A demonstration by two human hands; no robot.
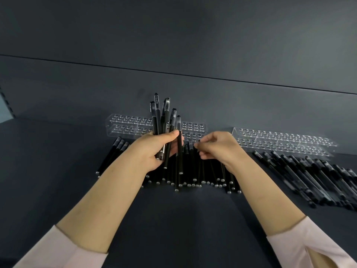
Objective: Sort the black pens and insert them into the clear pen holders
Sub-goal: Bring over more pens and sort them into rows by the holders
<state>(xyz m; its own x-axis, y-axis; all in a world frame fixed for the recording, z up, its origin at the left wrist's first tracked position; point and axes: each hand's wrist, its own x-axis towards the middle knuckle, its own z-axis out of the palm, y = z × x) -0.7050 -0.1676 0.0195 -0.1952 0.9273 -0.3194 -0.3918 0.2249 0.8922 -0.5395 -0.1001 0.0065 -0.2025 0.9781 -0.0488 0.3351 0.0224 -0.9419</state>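
Note:
My left hand (154, 147) grips a bundle of several black pens (164, 117), held upright with their caps fanned out above my fingers. My right hand (216, 147) hovers just to the right, its fingertips pinching the cap of a pen in the row of black pens (202, 176) lying on the table below both hands. A clear pen holder (127, 125) with rows of holes stands behind my left hand, partly hidden by the bundle. A second clear holder (280, 142) stands to the right.
Another batch of black pens (313, 176) lies slanted on the dark table (173, 219) at the right, in front of the second holder. A dark grey wall (173, 55) rises directly behind the holders.

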